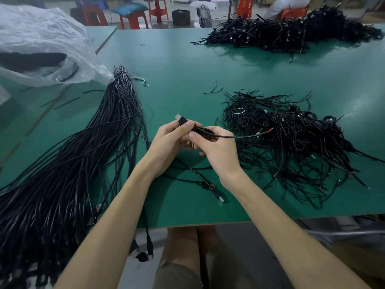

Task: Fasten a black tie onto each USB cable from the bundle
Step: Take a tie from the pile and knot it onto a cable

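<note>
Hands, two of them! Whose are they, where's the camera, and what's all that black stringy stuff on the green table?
No machine here, just a person. The camera sits on their head and looks down, so you see their own arms. The left hand and right hand both hold one black cable in their grip. Its metal plug pokes up above the left hand, and its other end sticks out to the right. On the green table lie a long bundle of cables at the left, a tangled pile at the right, and a bigger heap far back. A clear bag lies at the far left. The job is to put a black tie on each cable. Whether this one has its tie yet is too small to tell.
</note>
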Tool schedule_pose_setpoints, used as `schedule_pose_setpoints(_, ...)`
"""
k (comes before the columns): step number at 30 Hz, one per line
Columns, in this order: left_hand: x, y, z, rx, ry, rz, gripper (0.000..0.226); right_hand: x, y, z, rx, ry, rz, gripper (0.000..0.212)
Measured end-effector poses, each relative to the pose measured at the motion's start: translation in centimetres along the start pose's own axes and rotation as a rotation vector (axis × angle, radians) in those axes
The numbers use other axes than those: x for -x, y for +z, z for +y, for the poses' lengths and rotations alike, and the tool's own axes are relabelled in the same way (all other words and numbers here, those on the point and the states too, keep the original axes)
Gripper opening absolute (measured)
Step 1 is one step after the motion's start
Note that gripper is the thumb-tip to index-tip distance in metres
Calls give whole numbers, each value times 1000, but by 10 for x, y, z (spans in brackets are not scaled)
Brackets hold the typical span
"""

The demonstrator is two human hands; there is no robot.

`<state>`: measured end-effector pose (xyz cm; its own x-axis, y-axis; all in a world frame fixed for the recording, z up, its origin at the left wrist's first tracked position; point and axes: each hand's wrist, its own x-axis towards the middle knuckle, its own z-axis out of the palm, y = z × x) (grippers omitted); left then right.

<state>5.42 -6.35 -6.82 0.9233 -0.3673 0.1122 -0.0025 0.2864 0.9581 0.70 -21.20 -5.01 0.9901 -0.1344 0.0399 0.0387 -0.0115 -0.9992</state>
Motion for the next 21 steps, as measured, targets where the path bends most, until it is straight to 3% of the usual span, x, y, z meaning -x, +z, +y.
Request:
schedule_pose_setpoints(11, 1, -1, 1, -66, -43, 89, 23, -3, -3, -3, 167, -97, 18, 11)
schedule_pose_setpoints(21, 3, 2, 6, 5, -100, -3, 23, -7, -24, -13, 499, -290, -111, 11)
